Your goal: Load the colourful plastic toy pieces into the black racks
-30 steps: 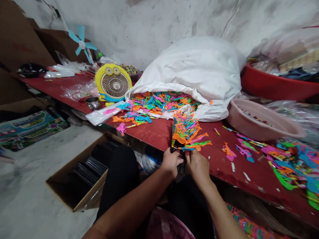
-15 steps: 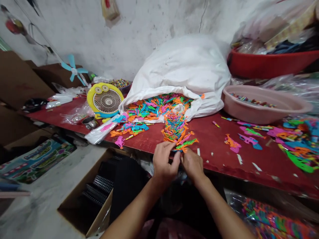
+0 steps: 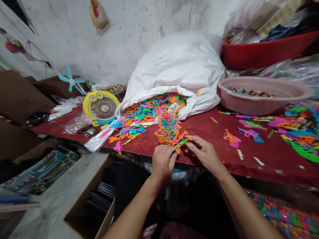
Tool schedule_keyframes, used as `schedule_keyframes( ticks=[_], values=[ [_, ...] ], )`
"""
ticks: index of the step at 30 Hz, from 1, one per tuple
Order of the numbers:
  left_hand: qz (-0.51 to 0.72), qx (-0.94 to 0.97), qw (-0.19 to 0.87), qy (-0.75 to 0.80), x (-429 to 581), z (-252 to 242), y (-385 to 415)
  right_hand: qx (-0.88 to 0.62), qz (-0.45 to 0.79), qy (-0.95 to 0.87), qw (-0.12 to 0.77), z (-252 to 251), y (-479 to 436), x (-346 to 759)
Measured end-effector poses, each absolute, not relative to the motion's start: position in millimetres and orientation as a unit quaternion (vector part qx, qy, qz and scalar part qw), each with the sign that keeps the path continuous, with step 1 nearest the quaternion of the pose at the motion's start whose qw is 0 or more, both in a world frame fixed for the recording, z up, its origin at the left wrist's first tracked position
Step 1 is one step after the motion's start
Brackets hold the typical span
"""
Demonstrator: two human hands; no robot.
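My left hand [image 3: 163, 162] is at the table's front edge, its fingers closed on a small bunch of flat plastic toy guns [image 3: 181, 142] in orange, pink, green and blue. On the other side, my right hand [image 3: 205, 152] has thumb and forefinger at the outer ends of the same bunch. Parts of the left fingers are hidden behind the pieces. Just beyond the hands, a long stacked row of similar toy guns [image 3: 169, 126] runs back to a big white sack [image 3: 174, 63]. Many more loose ones [image 3: 147, 111] fill its mouth.
A yellow fan [image 3: 103, 107] stands left on the red table [image 3: 199, 132]. At right are a pink basin [image 3: 264, 101] of small coloured sticks, a red basin [image 3: 269, 49] and loose toy guns [image 3: 299, 132]. A cardboard box [image 3: 104, 219] with black trays sits below, at left.
My right hand has moved right and up from beside the left hand to the outer ends of the bunch. The left hand still holds it. The view has shifted slightly.
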State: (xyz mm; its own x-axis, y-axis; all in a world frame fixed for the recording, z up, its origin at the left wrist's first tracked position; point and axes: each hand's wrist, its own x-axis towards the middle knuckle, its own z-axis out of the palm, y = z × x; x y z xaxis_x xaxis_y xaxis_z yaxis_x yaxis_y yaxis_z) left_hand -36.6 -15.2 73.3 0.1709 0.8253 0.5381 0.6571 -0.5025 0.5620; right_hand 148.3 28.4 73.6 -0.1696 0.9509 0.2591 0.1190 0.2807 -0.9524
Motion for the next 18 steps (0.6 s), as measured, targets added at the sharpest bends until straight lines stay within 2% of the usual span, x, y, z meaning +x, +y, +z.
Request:
schedule_keyframes(
  ticks=[8,15,18],
  values=[
    [0.414,0.765,0.131,0.475,-41.1,71.7,-10.8,-0.405,0.429,-0.628,0.507,71.7,42.1,135.6],
    [0.296,0.813,-0.026,0.500,-38.9,92.4,-3.6,-0.400,0.354,-0.673,0.512,72.7,46.9,125.7],
    [0.259,0.809,-0.053,0.525,-38.5,101.4,-0.2,-0.417,0.338,-0.679,0.501,75.0,48.1,118.3]
  ],
)
